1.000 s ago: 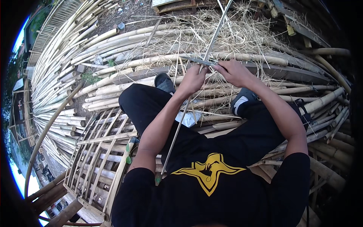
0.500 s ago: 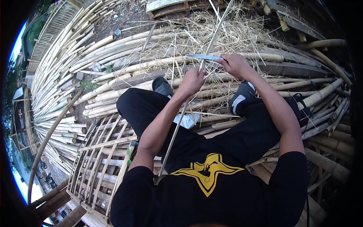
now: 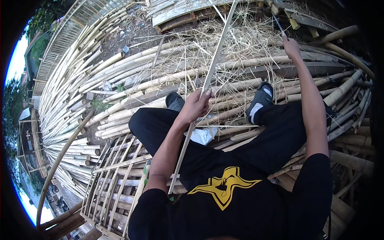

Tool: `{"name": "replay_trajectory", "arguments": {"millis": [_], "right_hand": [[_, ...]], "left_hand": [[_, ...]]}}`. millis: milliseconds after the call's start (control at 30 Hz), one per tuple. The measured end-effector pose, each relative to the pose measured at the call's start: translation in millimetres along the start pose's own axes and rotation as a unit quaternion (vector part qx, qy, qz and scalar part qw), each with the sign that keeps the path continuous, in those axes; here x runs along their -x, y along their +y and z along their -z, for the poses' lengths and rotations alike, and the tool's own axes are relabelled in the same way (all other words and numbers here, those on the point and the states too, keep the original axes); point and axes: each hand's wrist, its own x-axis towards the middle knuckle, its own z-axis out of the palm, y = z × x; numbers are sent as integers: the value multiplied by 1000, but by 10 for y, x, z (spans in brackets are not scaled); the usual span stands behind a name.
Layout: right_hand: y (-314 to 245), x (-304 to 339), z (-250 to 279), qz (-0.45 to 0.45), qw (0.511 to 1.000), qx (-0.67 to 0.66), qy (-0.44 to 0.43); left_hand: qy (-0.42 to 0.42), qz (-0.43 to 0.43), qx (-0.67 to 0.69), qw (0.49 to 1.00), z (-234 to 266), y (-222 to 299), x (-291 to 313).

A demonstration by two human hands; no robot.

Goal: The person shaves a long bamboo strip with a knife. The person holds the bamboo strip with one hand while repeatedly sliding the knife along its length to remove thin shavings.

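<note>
Head view: left fingers (image 3: 204, 105) grip a strip (image 3: 217, 53) beyond the yellow shirt emblem (image 3: 226, 192).

Loads of open air sat between the left hand (image 3: 196, 106) and right hand (image 3: 292, 49), but that long strip (image 3: 218, 52) blocked going left.

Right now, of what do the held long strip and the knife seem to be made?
Long strip: probably split bamboo, pale, matt and unpainted, coloured like the nearby poles. Knife: blade probably bare metal, thin and bluish-grey; the rest is too small to tell.
</note>
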Motion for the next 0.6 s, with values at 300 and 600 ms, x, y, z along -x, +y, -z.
{"name": "replay_trajectory", "arguments": {"millis": [300,600], "right_hand": [[-1159,957,-288,-33,885,-371,-280],[-1241,1073,-297,-72,827,-501,-246]], "left_hand": [[-79,52,98,991,-233,42,-176],[-136,64,-1,989,-358,86,-238]]}}
